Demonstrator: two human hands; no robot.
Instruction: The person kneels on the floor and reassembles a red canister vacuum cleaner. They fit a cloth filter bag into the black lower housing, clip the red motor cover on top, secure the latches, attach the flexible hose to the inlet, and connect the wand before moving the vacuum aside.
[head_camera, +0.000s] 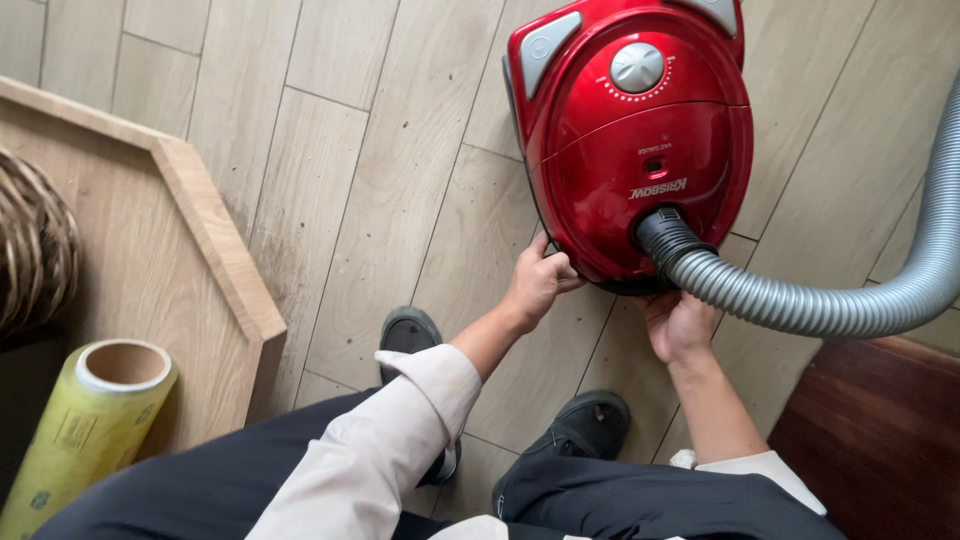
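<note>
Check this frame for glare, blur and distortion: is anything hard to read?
Head view: sharp overall, even soft light; bright glare streaks on the red vacuum cleaner shell; left hand and right hand at its near edge are crisp, faint shadows beneath; the grey hose bends away at the right edge; floor planks splay slightly, mild wide-angle distortion.

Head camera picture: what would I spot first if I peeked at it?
A shiny red vacuum cleaner on the pale floor, gripped at its near edge by the left hand and right hand. Its grey ribbed hose curves off right.
</note>
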